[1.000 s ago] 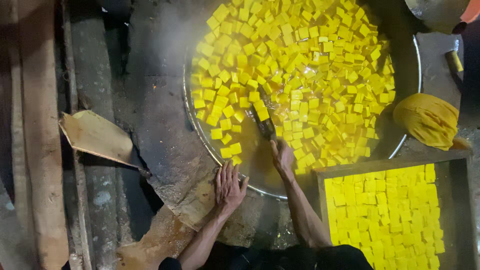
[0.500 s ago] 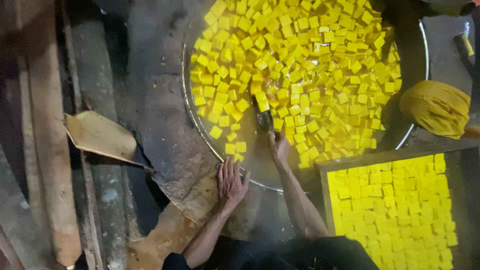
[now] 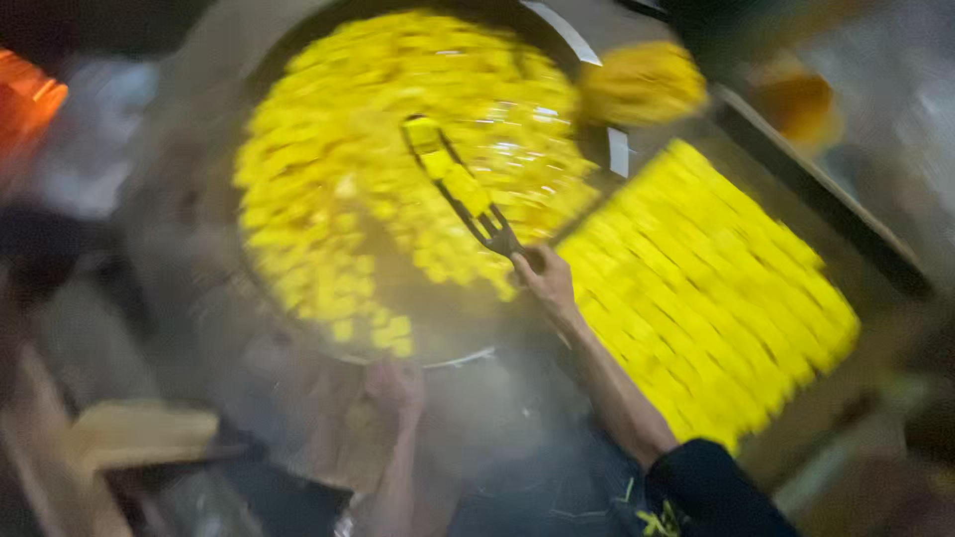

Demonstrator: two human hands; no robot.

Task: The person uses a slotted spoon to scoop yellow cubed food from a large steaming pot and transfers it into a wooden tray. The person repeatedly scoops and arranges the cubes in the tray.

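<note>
The picture is badly blurred by camera motion. My right hand (image 3: 542, 278) grips the handle of a dark metal spatula (image 3: 468, 194), raised over the big round pan (image 3: 453, 358) with a couple of yellow cubes lying on its blade. The pan holds many yellow cubes (image 3: 328, 179) in liquid. My left hand (image 3: 393, 388) rests flat on the grey surface just outside the pan's near rim, fingers spread, holding nothing.
A tray (image 3: 796, 184) packed with rows of yellow cubes lies right of the pan. A yellow cloth-like lump (image 3: 642, 85) sits at the pan's far right rim. A pale scoop or board (image 3: 139, 433) lies at the lower left. An orange glow (image 3: 30, 99) shows at the upper left.
The camera has swung and tilted, blurring everything. My right hand has lifted the spatula out of the cubes, and it now carries a few. My left hand stays by the rim.
</note>
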